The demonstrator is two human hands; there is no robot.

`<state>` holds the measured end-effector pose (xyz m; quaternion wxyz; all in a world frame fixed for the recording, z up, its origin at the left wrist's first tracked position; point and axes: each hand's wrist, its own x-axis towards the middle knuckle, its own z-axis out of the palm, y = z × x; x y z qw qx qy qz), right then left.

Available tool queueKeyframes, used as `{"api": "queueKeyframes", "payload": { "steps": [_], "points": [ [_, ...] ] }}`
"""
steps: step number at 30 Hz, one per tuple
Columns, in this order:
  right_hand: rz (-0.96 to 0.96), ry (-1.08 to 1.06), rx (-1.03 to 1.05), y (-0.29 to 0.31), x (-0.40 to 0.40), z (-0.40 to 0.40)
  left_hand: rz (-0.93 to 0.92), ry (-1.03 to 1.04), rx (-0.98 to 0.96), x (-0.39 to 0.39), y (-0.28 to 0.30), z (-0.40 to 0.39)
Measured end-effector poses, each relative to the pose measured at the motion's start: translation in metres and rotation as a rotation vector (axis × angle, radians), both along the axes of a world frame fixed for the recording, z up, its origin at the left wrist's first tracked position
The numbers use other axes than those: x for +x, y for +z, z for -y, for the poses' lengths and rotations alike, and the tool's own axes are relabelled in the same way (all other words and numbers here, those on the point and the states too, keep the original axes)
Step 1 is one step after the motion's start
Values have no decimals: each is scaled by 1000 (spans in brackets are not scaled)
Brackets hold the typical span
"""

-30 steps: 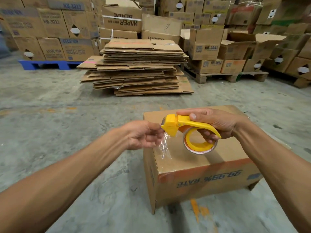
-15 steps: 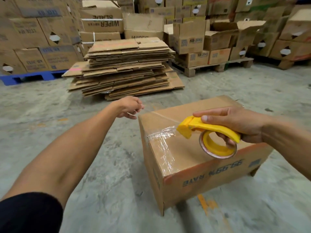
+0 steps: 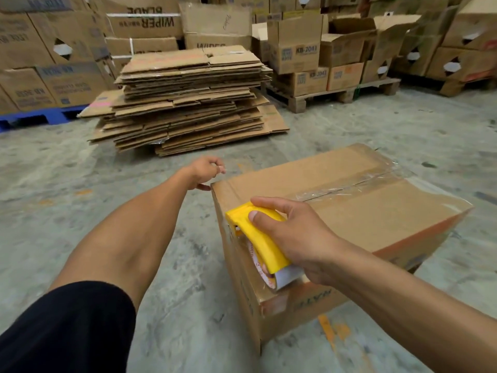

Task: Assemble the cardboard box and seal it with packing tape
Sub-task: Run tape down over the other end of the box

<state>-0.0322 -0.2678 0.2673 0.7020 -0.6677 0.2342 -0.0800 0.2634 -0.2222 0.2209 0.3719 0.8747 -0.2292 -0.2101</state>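
- The concrete floor point(image 3: 80, 184) runs under everything in front of you; stacked cartons on pallets point(image 3: 330, 92) line the back.
- A pile of flattened cardboard point(image 3: 188, 100) lies on the floor beyond your hands, well apart from your work.
- Your cardboard box point(image 3: 376, 219) stands closed on the floor at right, with clear packing tape point(image 3: 349, 187) laid along its top seam.
- Your right hand point(image 3: 298, 238) grips the yellow tape dispenser point(image 3: 258, 238), fingers curled round it and thumb on its top, at the box's near left edge where the top meets the side.
- Your left hand point(image 3: 204, 170) hovers just beside the box's far left corner, fingers loosely curled and holding nothing; whether it touches the corner I cannot tell.
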Motion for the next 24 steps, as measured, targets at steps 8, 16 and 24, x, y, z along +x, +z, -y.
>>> {"api": "queueKeyframes", "payload": {
  "steps": [8, 16, 24],
  "points": [
    [-40, 9, 50, -2, -7, -8, -45, -5, -48, -3, -8, -3],
    [-12, 19, 25, -1, -4, -9, -129, 57, -83, -9, -19, -9],
    [-1, 15, -42, 5, 2, -11, -556, 143, -35, 4, -18, -15]
  ]
}}
